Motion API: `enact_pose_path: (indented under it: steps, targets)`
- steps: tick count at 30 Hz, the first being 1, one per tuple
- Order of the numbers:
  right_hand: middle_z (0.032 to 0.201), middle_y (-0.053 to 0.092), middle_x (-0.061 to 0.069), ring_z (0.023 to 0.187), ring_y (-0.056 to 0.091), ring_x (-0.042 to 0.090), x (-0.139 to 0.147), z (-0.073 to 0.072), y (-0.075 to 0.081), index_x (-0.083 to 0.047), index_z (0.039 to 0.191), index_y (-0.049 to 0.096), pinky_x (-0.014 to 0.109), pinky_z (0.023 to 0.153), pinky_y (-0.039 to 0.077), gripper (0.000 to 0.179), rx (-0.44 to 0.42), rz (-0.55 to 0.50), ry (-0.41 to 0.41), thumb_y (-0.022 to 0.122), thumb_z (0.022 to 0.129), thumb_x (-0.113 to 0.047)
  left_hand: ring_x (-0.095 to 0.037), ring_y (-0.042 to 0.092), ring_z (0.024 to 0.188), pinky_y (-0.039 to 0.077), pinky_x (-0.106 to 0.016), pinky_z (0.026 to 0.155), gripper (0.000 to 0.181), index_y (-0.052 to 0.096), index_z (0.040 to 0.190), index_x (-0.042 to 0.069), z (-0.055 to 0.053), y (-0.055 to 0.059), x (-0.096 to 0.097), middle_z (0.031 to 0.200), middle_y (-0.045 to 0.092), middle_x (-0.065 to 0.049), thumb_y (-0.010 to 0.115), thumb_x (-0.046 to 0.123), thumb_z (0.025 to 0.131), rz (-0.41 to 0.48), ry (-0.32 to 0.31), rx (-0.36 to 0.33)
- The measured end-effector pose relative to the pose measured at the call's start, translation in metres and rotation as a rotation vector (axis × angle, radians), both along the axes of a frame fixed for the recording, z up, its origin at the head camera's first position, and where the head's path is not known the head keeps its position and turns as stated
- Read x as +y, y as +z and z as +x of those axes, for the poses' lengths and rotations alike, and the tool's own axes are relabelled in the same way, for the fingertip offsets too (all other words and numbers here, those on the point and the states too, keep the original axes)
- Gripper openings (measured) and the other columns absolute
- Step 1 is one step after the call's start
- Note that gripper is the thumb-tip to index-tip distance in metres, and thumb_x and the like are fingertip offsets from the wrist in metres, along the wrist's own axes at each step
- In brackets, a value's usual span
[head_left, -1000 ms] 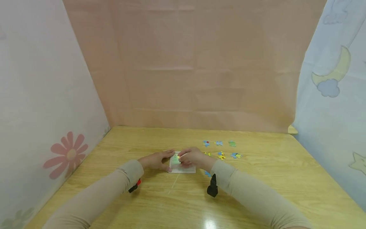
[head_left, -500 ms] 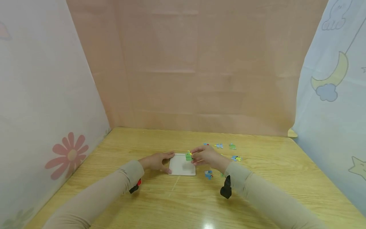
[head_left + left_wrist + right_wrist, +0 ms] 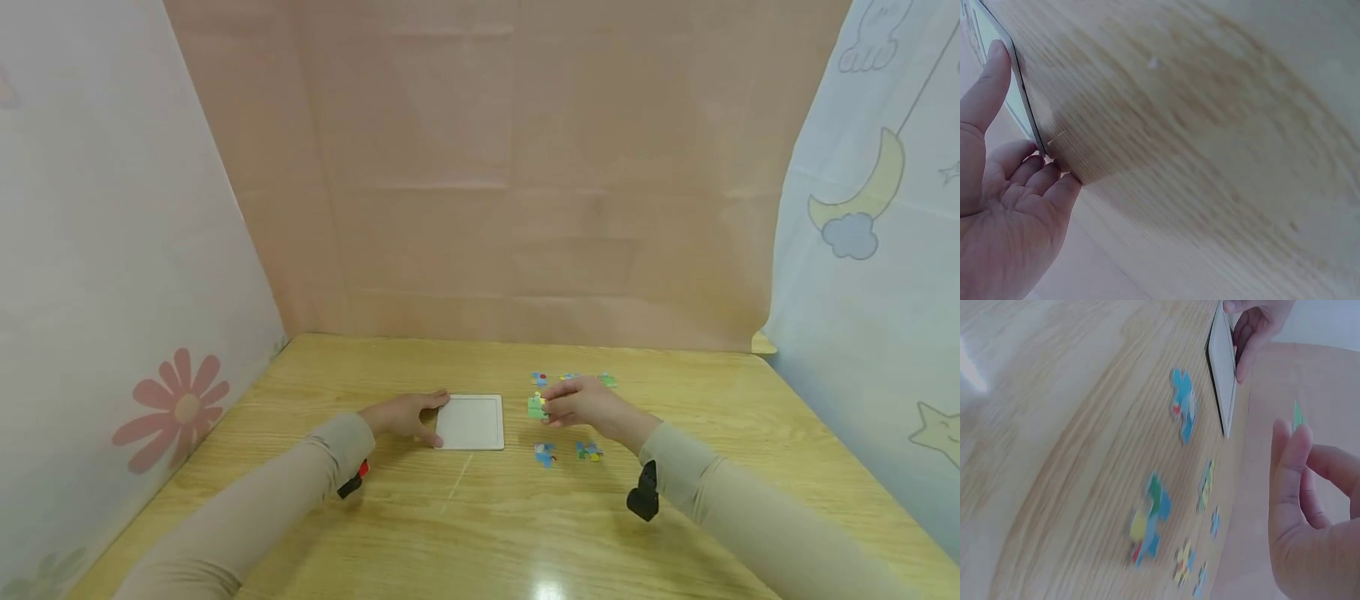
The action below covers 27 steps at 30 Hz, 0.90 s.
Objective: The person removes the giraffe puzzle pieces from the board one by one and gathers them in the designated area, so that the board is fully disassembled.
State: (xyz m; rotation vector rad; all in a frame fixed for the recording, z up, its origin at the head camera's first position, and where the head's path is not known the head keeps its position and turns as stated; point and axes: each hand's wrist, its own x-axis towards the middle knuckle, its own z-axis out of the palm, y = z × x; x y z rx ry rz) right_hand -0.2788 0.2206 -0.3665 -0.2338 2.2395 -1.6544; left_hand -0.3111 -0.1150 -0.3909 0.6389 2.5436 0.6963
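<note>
At the centre of the table in the head view lies a flat white puzzle tray (image 3: 471, 422) with a thin raised rim. My left hand (image 3: 405, 417) grips its left side, thumb at the near corner and fingers at the far corner; the left wrist view shows the thumb (image 3: 996, 75) over the rim. Right of the tray, my right hand (image 3: 596, 410) pinches a green jigsaw piece (image 3: 536, 407) with some yellow on it between thumb and fingertips. In the right wrist view only a green tip (image 3: 1297, 414) of that piece shows above the fingers.
Loose jigsaw pieces lie right of the tray: a blue one (image 3: 545, 454) and a multicoloured one (image 3: 589, 451) in front, several behind, including a blue piece with red (image 3: 539, 378). The right hand hides some. A brown sheet (image 3: 480, 208) rises behind the table.
My right hand has lifted the green piece off the tray and carried it rightwards over the loose pieces. The white tray now shows bare. My left hand keeps its grip, shifting slightly left with the tray.
</note>
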Motion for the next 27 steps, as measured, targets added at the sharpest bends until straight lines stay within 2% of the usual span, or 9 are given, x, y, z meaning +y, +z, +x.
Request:
enact_pose_path:
  steps: [8, 17, 22, 27]
  targets:
    - [0.093, 0.070, 0.008, 0.086, 0.071, 0.021, 0.042, 0.010, 0.000, 0.009, 0.115, 0.059, 0.033, 0.078, 0.059, 0.029, -0.011, 0.063, -0.022, 0.064, 0.093, -0.010, -0.028, 0.013, 0.150, 0.016, -0.048, 0.121, 0.091, 0.026, 0.154, 0.015, -0.002, 0.001, -0.001, 0.163, 0.015, 0.000, 0.077, 0.029, 0.080, -0.027, -0.011, -0.008]
    - [0.085, 0.071, 0.006, 0.077, 0.070, 0.017, 0.084, 0.020, -0.014, 0.011, 0.111, 0.060, 0.031, 0.073, 0.060, 0.028, -0.048, 0.147, -0.050, 0.065, 0.092, -0.008, -0.029, 0.012, 0.150, 0.015, -0.049, 0.121, 0.091, 0.025, 0.154, 0.016, -0.001, 0.001, -0.003, 0.163, 0.014, -0.001, 0.077, 0.031, 0.080, -0.047, -0.019, -0.011]
    - [0.082, 0.070, 0.005, 0.072, 0.069, 0.014, 0.102, 0.025, -0.020, 0.013, 0.109, 0.061, 0.027, 0.067, 0.060, 0.026, -0.068, 0.168, -0.056, 0.065, 0.091, -0.006, -0.030, 0.013, 0.150, 0.016, -0.050, 0.121, 0.091, 0.027, 0.154, 0.015, -0.001, 0.002, -0.003, 0.163, 0.015, -0.001, 0.078, 0.030, 0.080, -0.043, -0.020, -0.007]
    - [0.077, 0.070, 0.003, 0.066, 0.067, 0.012, 0.111, 0.029, -0.025, 0.011, 0.105, 0.065, 0.025, 0.062, 0.059, 0.023, -0.058, 0.237, -0.094, 0.068, 0.089, -0.005, -0.031, 0.014, 0.150, 0.017, -0.051, 0.121, 0.091, 0.027, 0.154, 0.015, 0.000, 0.002, -0.002, 0.163, 0.016, -0.001, 0.078, 0.031, 0.080, -0.042, -0.011, -0.004]
